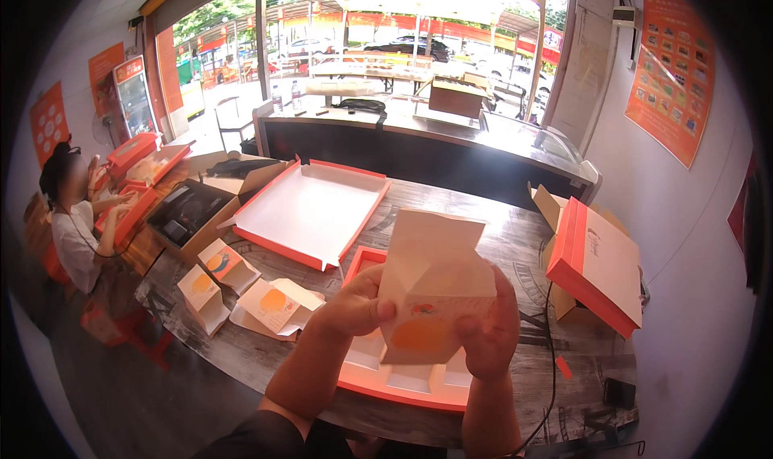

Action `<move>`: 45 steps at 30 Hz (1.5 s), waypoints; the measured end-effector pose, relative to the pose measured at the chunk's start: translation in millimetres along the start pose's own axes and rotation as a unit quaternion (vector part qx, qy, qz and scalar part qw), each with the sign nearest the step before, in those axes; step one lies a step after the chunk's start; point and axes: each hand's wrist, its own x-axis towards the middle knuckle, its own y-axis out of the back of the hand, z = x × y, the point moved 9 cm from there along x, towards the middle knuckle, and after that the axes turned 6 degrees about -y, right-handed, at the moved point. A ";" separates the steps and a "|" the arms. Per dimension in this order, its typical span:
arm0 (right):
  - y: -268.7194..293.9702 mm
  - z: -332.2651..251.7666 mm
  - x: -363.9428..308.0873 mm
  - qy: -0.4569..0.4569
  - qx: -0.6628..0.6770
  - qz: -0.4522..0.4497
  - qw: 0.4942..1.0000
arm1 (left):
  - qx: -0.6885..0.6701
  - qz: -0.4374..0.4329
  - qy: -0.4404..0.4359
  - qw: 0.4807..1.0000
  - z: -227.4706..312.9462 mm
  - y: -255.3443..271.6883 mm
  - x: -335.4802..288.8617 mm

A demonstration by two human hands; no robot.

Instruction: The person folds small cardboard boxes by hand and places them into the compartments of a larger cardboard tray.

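Fingers (386, 308) at carton (435, 286) side edges

Four small printed cartons (435, 306), one large white-lined lid (310, 213), one upright fridge (135, 97) and one co-worker (76, 233) show.

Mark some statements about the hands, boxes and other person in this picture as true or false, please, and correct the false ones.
1. The left hand and right hand hold the same small carton. True.
2. The wide shallow box lies to the right of that carton. False: it lies to the left, beyond it.
3. The orange-sided box at the right lies level. False: it is tilted.
4. The other person wears a white top. True.
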 end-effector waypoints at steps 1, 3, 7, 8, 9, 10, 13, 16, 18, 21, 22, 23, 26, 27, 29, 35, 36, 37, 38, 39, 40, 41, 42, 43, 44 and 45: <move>1.5 -1.4 -0.1 0.006 -0.013 0.004 1.000 | 0.016 0.018 0.000 1.000 1.9 3.1 1.4; 3.9 -2.5 -0.3 0.016 -0.038 0.010 0.999 | 0.058 0.070 0.001 0.996 5.9 9.6 3.9; 15.7 10.4 -3.8 -0.024 -0.018 0.069 0.997 | 0.201 0.127 -0.065 0.969 25.1 -0.6 14.7; 15.4 8.6 -2.1 -0.016 -0.029 0.069 0.997 | 0.229 0.132 -0.076 0.961 29.9 -2.6 15.0; 15.8 5.1 -1.5 -0.010 -0.041 0.070 0.997 | 0.245 0.101 -0.100 0.959 31.3 -5.6 16.7; 15.7 3.8 -1.1 -0.004 -0.054 0.072 0.996 | 0.272 0.098 -0.105 0.951 35.5 -6.1 14.4; 16.0 5.9 -1.0 0.022 -0.083 0.056 0.995 | 0.349 0.070 -0.114 0.928 43.7 -13.7 13.1; 16.9 3.1 2.2 0.016 -0.128 0.021 0.991 | 0.426 0.029 -0.089 0.900 52.8 -17.3 12.2; 14.6 1.0 6.1 -0.002 -0.164 -0.018 0.986 | 0.479 0.018 -0.049 0.876 56.3 -14.8 10.9; 6.2 0.1 10.7 -0.043 -0.238 -0.107 0.964 | 0.491 -0.012 0.018 0.871 51.4 -5.8 7.4; 3.1 -0.9 10.6 -0.063 -0.273 -0.142 0.949 | 0.492 -0.016 0.025 0.870 51.0 -4.6 6.6; -0.3 2.3 9.3 -0.082 -0.306 -0.177 0.932 | 0.493 -0.019 0.031 0.869 50.5 -3.7 5.7; 0.1 -2.0 10.3 -0.051 -0.293 -0.173 0.939 | 0.488 -0.033 0.033 0.872 48.4 -4.2 6.6; 1.2 -2.4 10.2 -0.056 -0.288 -0.169 0.941 | 0.485 -0.036 0.031 0.873 47.6 -4.7 6.2; 3.0 -3.8 9.9 -0.066 -0.279 -0.160 0.944 | 0.463 -0.017 0.052 0.885 39.9 2.0 4.5; 3.8 1.5 9.5 -0.079 -0.287 -0.151 0.943 | 0.426 0.027 0.060 0.903 16.1 14.9 -8.9; 4.5 1.3 8.8 -0.070 -0.298 -0.158 0.939 | 0.417 0.039 0.058 0.906 7.8 17.0 -12.0; 4.3 1.7 7.8 -0.062 -0.310 -0.167 0.934 | 0.409 0.063 0.055 0.909 1.9 18.3 -18.1; 3.5 2.9 6.4 -0.053 -0.322 -0.176 0.929 | 0.400 0.086 0.052 0.911 -4.1 18.8 -25.0; 5.7 12.4 3.4 -0.088 -0.306 -0.162 0.934 | 0.388 0.109 0.050 0.914 -11.9 21.7 -30.7; 6.4 22.6 -1.3 -0.123 -0.296 -0.148 0.936 | 0.369 0.119 0.048 0.921 -20.1 25.7 -34.9; 7.4 33.3 -6.5 -0.158 -0.285 -0.133 0.936 | 0.349 0.129 0.046 0.927 -26.2 32.2 -41.9; 11.8 39.0 -13.3 -0.162 -0.268 -0.100 0.944 | 0.328 0.141 0.050 0.933 -34.0 37.7 -50.8; 15.3 44.8 -20.9 -0.164 -0.250 -0.067 0.952 | 0.342 0.134 0.028 0.930 -31.8 40.1 -52.3; 18.9 48.9 -29.2 -0.166 -0.231 -0.034 0.958 | 0.372 0.148 0.001 0.916 -25.5 43.7 -56.6; 23.8 49.3 -40.0 -0.167 -0.262 -0.006 0.951 | 0.321 0.180 -0.011 0.930 -20.3 50.2 -58.9</move>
